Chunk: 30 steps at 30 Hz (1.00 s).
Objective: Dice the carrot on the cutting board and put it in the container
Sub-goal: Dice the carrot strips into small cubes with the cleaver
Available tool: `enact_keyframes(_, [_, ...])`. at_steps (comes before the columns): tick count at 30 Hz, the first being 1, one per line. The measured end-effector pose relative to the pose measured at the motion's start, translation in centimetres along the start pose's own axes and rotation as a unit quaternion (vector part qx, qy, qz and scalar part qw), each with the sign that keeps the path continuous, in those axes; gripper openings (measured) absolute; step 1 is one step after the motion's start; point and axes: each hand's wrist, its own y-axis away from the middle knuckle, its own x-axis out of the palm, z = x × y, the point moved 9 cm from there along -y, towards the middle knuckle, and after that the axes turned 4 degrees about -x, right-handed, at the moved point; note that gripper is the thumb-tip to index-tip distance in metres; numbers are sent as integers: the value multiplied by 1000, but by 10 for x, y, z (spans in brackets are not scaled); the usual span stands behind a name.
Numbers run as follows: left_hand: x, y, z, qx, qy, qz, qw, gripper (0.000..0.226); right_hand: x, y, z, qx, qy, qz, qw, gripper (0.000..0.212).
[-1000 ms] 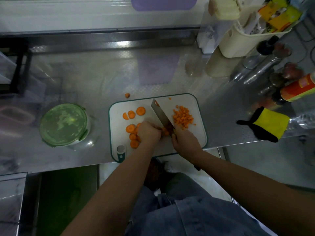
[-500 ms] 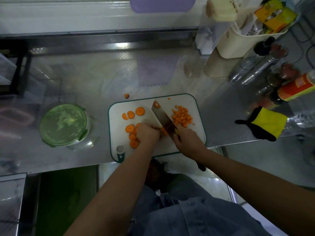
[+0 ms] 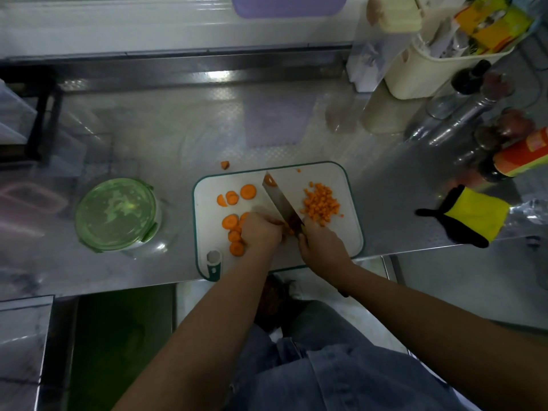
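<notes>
A white cutting board with a green rim lies at the counter's front edge. Several carrot slices are spread over its left half, and a heap of diced carrot sits on its right half. My right hand grips the handle of a knife, whose blade points away and to the left, with a carrot bit stuck near its tip. My left hand, fingers curled, holds down carrot pieces right beside the blade; they are mostly hidden under it. A round container with a green lid stands left of the board.
One carrot bit lies on the steel counter behind the board. A yellow and black glove lies to the right. Bottles and a cream basket crowd the back right corner. A dark rack stands at the far left.
The knife blade has shifted slightly between cuts while my left hand stayed on the carrot pieces. The view has drifted a little.
</notes>
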Motion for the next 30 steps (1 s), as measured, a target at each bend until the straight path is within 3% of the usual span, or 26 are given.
enact_keyframes(10, [-3, 8, -2, 31, -5, -5, 1000, 17, -17, -1, 1, -25, -51, -27, 998, 44])
enact_keyframes(30, [0, 5, -4, 37, -15, -25, 999, 18, 2, -4, 6, -28, 9, 28, 999, 17])
